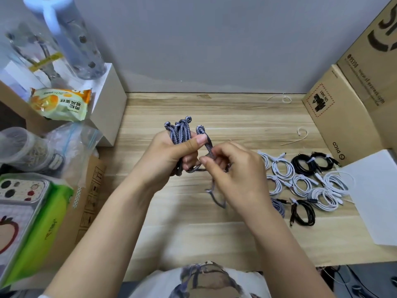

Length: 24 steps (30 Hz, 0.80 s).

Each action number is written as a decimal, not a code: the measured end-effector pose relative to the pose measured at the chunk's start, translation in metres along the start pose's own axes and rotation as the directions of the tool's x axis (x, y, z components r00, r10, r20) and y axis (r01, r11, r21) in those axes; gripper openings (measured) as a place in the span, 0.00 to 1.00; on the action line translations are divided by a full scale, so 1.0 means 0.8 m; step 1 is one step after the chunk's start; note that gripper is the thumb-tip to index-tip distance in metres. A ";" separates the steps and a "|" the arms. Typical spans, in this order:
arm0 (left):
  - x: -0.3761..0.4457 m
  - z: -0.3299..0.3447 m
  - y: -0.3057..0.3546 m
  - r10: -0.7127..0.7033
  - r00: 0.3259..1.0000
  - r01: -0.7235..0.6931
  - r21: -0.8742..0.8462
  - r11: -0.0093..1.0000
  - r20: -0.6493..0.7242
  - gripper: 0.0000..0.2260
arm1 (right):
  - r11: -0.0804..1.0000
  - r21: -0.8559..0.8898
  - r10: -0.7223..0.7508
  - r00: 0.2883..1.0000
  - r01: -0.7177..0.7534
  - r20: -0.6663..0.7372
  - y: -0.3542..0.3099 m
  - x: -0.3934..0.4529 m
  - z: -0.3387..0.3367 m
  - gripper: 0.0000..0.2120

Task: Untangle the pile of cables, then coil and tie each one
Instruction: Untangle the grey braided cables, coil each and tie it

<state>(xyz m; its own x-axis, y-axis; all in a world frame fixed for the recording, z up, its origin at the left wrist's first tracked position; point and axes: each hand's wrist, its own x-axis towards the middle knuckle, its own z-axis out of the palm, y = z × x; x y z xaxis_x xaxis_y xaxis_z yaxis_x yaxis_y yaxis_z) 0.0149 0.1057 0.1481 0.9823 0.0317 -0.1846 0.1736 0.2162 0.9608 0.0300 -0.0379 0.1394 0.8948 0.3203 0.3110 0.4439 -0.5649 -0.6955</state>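
Much of the grey braided cable (182, 131) was buried inside the left hand (171, 155), which gripped the folded bundle above the wooden table (193, 233), thumb pressed across it; only the looped ends poked out past the fingers, four or five of them, too bunched to count surely. The right hand (234, 175) pinched the loose strand between thumb and forefinger just beside the bundle, and the tail (214, 196) dangled below it, its plug hidden behind the wrist.

To the right lay the finished coils, each tied. I counted three black coils (303, 166) and about seven white coils (300, 186), the white ones overlapping so that the count was uncertain. One more grey braided coil (278, 206) lay half hidden behind the right forearm.

Two spare twist ties (300, 134) lay apart near the back of the table. Two cardboard boxes (343, 117) stood at the right, cut off by the edge. On the left, a snack packet (60, 104), a clear bottle (75, 39), a phone case (19, 190) and a green tissue pack (49, 222) crowded together, partly out of view.
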 end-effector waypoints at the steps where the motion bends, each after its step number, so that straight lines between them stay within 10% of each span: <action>1: -0.001 -0.002 -0.001 -0.016 1.000 0.017 -0.013 1.000 0.007 0.12 | 0.999 0.046 0.022 1.000 -0.023 0.010 0.003 -0.001 -0.001 0.06; 5: -0.004 -0.016 -0.003 -0.065 0.998 0.066 0.079 0.995 -0.016 0.08 | 0.815 0.503 0.302 0.952 -0.287 0.054 0.005 0.002 -0.020 0.08; 11: -0.009 -0.025 0.007 -0.092 0.996 0.091 0.144 0.985 -0.003 0.06 | 0.669 0.666 0.445 0.896 -0.330 -0.003 0.023 0.007 -0.025 0.09; 18: -0.014 -0.043 0.020 0.051 0.988 -0.047 -0.032 0.998 0.146 0.07 | 0.727 0.536 0.545 0.836 -0.429 -0.070 0.066 0.010 -0.020 0.10; 24: -0.009 -0.038 0.024 0.145 0.945 -0.072 -0.247 0.966 0.292 0.11 | 0.809 0.442 0.384 0.917 -0.388 0.102 0.061 0.009 -0.014 0.10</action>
<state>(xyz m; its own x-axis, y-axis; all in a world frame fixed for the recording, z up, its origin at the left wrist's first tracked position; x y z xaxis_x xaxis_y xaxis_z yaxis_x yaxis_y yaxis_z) 0.0091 0.1395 0.1615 0.9744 -0.2236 0.0255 0.0795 0.4481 0.8904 0.0582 -0.0714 0.1148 0.9868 0.1545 -0.0484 -0.0092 -0.2448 -0.9695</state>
